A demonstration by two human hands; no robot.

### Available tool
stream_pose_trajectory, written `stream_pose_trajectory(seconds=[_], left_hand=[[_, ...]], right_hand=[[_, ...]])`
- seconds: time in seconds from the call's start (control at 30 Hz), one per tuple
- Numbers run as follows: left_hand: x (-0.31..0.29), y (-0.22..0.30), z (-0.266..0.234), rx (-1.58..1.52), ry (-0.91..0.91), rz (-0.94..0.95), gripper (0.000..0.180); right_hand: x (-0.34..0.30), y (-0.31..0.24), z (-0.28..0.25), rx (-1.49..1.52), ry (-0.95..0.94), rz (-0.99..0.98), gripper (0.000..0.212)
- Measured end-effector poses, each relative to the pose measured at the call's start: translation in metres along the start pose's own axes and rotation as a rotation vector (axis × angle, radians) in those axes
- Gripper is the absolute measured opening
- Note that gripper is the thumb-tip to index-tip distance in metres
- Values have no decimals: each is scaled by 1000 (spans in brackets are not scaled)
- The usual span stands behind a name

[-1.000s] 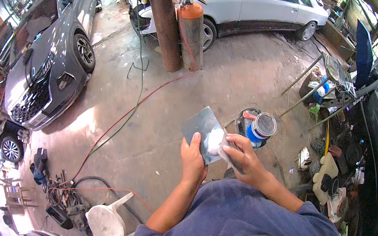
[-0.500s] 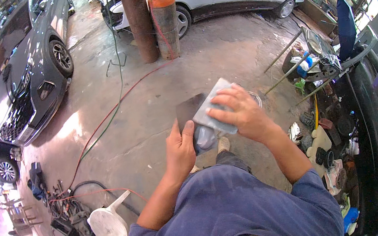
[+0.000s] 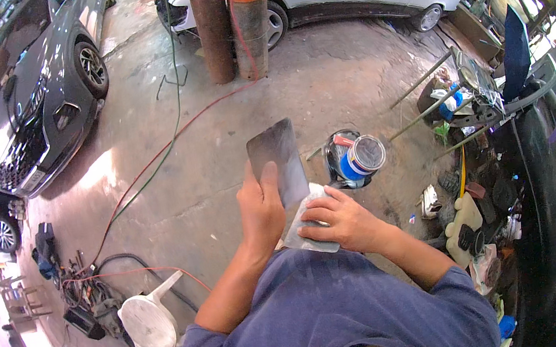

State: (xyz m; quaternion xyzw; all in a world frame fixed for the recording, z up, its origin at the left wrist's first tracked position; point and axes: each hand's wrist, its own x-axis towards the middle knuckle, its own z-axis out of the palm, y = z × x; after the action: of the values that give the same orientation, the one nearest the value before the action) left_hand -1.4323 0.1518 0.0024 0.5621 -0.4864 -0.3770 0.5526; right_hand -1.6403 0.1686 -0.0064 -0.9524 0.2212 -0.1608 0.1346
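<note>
- Left hand (image 3: 259,202): closed on the dark flat plate (image 3: 280,146), thumb on its face; the plate stands more upright than half a second ago.
- Pale plate (image 3: 298,231): dropped from across the dark plate to below its lower right corner, near the shirt; contact unclear.
- Right hand (image 3: 346,221): lower now, partly curled, gripping the pale plate.
- Blue-sided can (image 3: 364,156): uncovered, previously mostly hidden.

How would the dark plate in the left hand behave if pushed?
The dark plate is probably stiff: it looks flat though the left hand grips it only near its lower left. It looks thin, so perhaps light; its flat shape makes rolling unlikely.
</note>
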Motion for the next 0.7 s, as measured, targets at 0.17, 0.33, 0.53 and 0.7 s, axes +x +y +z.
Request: stream_pose_trajectory(seconds=[0.17,0.33,0.53,0.7], left_hand=[[10,1,-5,-236,9,-146,33],[-18,-27,11,-835,63,-492,30],[-32,-35,12,-898,136,-552,28],[-35,-29,5,-896,167,-582,29]], right_hand=[[1,-16,-25,287,325,68,43],[15,-28,-27,368,435,9,51],[8,-8,11,417,438,133,57],[-12,24,43,383,327,252,69]])
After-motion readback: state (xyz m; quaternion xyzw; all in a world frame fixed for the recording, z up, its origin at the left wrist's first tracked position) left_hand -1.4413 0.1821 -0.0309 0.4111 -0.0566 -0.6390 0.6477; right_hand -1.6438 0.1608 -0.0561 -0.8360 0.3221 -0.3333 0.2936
